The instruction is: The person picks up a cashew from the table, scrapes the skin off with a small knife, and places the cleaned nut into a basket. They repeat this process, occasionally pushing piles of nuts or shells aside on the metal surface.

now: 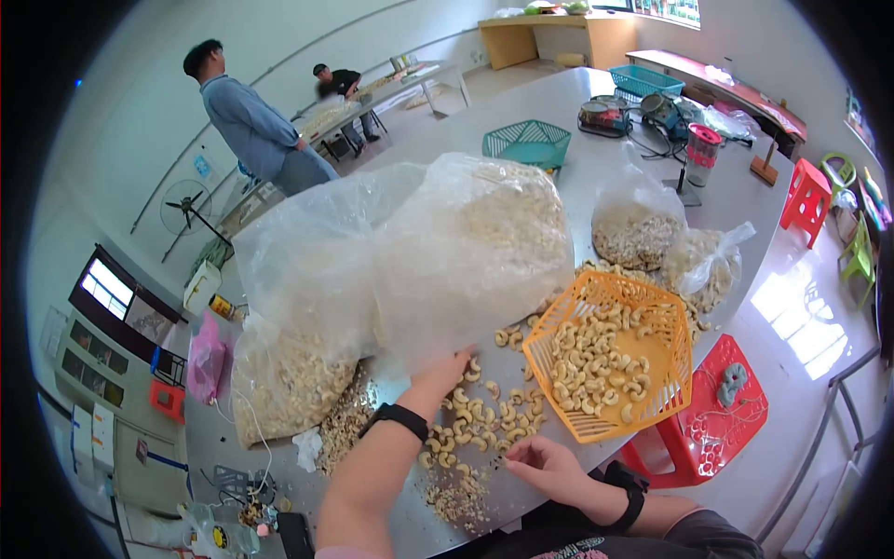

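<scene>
Loose cashew nuts (484,419) are spread on the metal table in front of me. My left hand (445,373) reaches past them to the lower edge of a large clear plastic bag (475,252) of pale nuts; its fingers are mostly hidden and blurred there. Close to the near side of the loose cashews is my right hand (549,473), thumb and fingertips drawn together in a pinch. Whatever they hold is too small to name. An orange plastic basket (596,424) holding many cashews stands right of both hands. Small broken crumbs (456,498) lie between my forearms.
Another bag of nuts (279,387) stands left, beside a crumb pile (346,424). Two smaller bags, one nearer (638,228), are beyond the basket. A green basket (526,144) sits farther back. A red stool (717,401) is right of the table. Two people are across the room.
</scene>
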### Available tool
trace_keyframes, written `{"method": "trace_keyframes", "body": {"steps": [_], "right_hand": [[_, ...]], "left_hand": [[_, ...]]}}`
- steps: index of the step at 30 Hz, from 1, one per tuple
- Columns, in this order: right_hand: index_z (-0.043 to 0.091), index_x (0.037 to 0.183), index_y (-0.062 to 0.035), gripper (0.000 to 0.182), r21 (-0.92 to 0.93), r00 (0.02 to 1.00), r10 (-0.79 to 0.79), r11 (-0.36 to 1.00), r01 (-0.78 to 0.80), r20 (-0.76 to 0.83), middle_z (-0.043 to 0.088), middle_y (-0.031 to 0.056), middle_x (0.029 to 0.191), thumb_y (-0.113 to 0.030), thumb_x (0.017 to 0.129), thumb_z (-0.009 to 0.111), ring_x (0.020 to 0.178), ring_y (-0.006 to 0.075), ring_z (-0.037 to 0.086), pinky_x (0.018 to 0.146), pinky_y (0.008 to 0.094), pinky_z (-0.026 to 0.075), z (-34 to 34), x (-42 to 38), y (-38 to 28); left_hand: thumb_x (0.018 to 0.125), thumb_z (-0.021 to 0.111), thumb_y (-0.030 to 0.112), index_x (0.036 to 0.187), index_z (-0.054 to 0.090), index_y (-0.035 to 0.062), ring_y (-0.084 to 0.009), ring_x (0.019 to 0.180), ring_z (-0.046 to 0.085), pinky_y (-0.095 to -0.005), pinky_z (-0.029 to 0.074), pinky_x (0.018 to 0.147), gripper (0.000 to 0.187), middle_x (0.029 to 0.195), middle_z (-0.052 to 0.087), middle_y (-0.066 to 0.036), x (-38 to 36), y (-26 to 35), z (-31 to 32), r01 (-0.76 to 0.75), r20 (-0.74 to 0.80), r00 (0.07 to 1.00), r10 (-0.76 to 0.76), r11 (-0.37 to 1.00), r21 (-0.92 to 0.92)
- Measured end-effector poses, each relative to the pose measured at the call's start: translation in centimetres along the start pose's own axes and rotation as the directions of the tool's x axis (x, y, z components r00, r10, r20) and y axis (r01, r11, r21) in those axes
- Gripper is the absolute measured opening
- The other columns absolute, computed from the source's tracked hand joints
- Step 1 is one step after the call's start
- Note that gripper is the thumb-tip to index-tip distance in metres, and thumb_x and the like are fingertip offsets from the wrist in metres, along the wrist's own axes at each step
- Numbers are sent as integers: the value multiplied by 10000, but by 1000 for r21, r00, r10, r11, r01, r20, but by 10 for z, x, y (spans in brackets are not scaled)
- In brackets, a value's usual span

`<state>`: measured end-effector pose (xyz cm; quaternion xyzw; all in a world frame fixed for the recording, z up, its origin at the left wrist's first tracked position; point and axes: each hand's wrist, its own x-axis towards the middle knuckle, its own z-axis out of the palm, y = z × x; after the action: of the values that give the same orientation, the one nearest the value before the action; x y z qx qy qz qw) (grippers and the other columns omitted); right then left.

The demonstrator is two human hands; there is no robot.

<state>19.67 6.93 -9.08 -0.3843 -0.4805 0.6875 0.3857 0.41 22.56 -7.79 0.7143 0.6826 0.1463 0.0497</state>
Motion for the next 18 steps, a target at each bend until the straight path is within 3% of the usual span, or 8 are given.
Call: {"method": "trace_keyframes", "body": {"steps": [2,3,5,6,8,12,14,18], "right_hand": [[541,879,-19,195,-162,994,-96,983,86,-59,557,33,745,-136,740,612,660,113,526,614,236,429,3,0,-4],[541,879,-19,195,-167,992,-107,981,96,-59,557,33,745,-136,740,612,660,113,526,614,236,429,3,1,-4],[536,895,-27,231,-441,965,-259,871,217,-36,564,83,829,-142,712,617,764,209,537,694,307,425,3,2,-5],[536,895,-27,231,-445,964,-263,868,220,-37,564,83,829,-142,712,617,764,209,537,694,307,425,4,3,-6],[530,920,-43,272,-604,899,-436,709,363,28,538,112,940,-160,693,622,893,271,494,775,345,391,8,4,-8],[522,947,-50,298,-624,907,-418,696,355,49,506,120,1024,-176,696,622,964,288,458,819,349,369,11,6,-6],[524,960,-50,311,-589,901,-432,717,373,44,497,126,1046,-180,696,624,971,294,459,829,353,367,11,7,-4],[524,967,-51,317,-596,907,-417,714,366,58,494,128,1056,-181,696,624,987,295,454,839,358,365,10,7,-4]], "left_hand": [[791,453,435,1057,513,62,-312,895,521,-380,402,776,461,1026,536,-161,5,10,4,-149,-46,988,146,986,-75],[791,453,435,1057,513,62,-312,895,521,-380,402,776,461,1026,536,-161,6,19,0,-156,-56,987,152,985,-75],[786,476,417,1095,491,78,-313,916,510,-377,384,808,459,1064,512,-166,2,36,-11,90,298,955,5,949,-302],[786,476,417,1095,491,78,-313,916,510,-377,384,808,459,1064,512,-166,2,38,-7,85,293,956,8,949,-304],[776,493,400,1089,492,92,-308,889,521,-376,409,765,439,1017,533,-148,-3,37,5,-227,125,960,250,958,-175],[762,525,348,1008,525,90,-298,769,545,-370,438,656,356,886,544,-122,-22,53,-5,-316,49,944,328,934,-165],[743,552,318,978,536,115,-284,723,538,-366,442,596,312,807,508,-105,-29,50,-5,-449,-5,892,451,887,-108],[735,565,309,972,539,115,-274,693,531,-365,440,583,307,781,482,-92,-45,41,-9,-450,15,890,455,886,-111]]}}
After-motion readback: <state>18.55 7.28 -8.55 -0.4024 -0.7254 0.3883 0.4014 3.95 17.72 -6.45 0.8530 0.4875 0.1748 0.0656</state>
